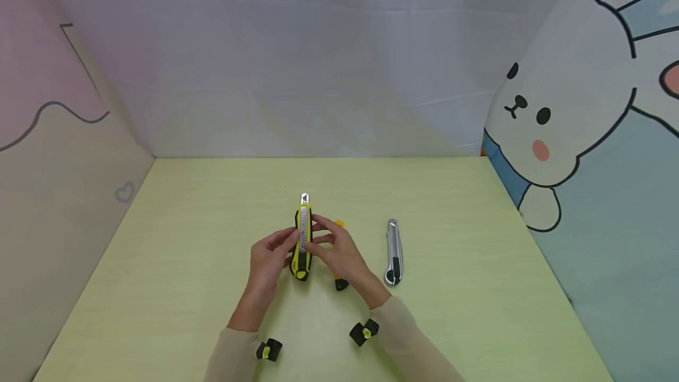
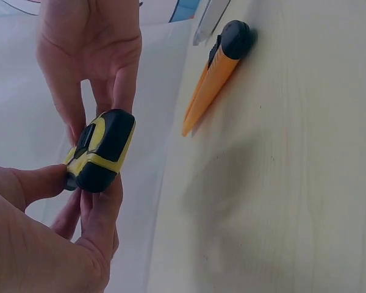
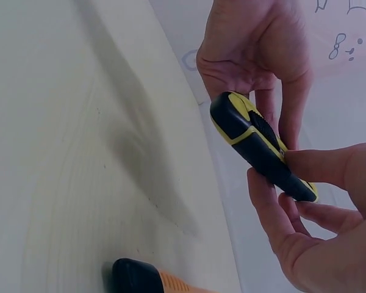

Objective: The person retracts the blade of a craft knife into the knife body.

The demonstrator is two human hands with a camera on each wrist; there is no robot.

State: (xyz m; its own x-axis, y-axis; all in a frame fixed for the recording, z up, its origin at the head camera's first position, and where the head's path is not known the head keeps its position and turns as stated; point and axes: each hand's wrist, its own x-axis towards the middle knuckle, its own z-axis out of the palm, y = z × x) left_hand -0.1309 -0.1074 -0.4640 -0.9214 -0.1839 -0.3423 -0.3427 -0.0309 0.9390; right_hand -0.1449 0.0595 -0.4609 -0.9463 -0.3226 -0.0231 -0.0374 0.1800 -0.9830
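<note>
Yellow-and-black utility knife (image 1: 302, 240) sits raised above the middle of the bench (image 1: 175, 264), pinched between both hands, its short segmented metal blade pointing away from the person. No brand, label or writing can be read on it in any view. Its body is glossy yellow plastic with matte black rubbery panels and a rounded black butt end, and a ridged metal track runs along its top face. The left hand (image 1: 267, 261) pinches the knife from its left side with thumb and fingertips, and the right hand (image 1: 339, 252) does the same from the right, thumb on the upper face and fingers curled beneath. Beside the right hand, an orange cutter (image 2: 216, 70) with a black cap end lies flat on the bench, slim and straight. Farther right lies a silver metal cutter (image 1: 394, 251) with a black slider, well apart from the hands. The bench surface is pale yellow-green with a faint wood grain. Both forearms wear beige sleeves. On the right wall is a cartoon white rabbit (image 1: 551, 117) with pink cheeks; a small heart outline (image 1: 124, 192) marks the left wall.
</note>
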